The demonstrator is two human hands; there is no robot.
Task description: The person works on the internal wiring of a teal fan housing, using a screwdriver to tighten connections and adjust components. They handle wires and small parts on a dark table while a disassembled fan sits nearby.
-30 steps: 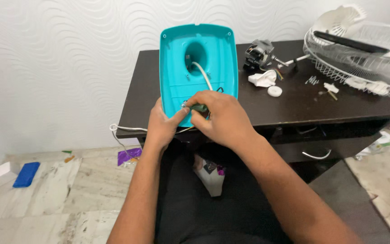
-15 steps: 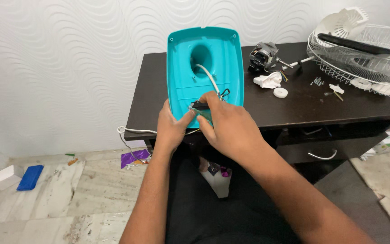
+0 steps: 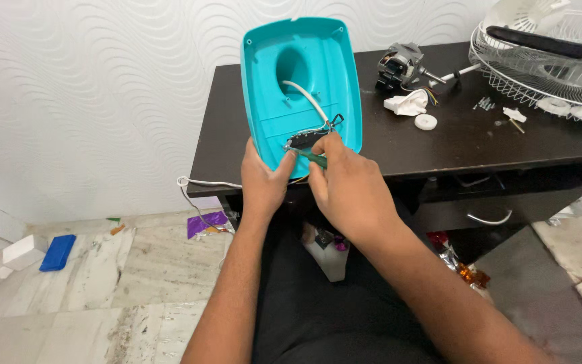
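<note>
Hollow teal plastic fan base (image 3: 301,87) held upright at dark wooden table (image 3: 466,145).
Left hand (image 3: 264,182) gripping its lower edge; right hand (image 3: 348,185) pinching slim green-handled screwdriver (image 3: 310,156).

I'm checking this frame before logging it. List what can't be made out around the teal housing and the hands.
- Head view: the tool tip, hidden by the right hand; only a green handle shows.
- The small dark part inside the teal housing: too small to identify.
- The housing's lower edge, covered by the left hand.
- The wire fan guard, cut off by the right edge.
</note>
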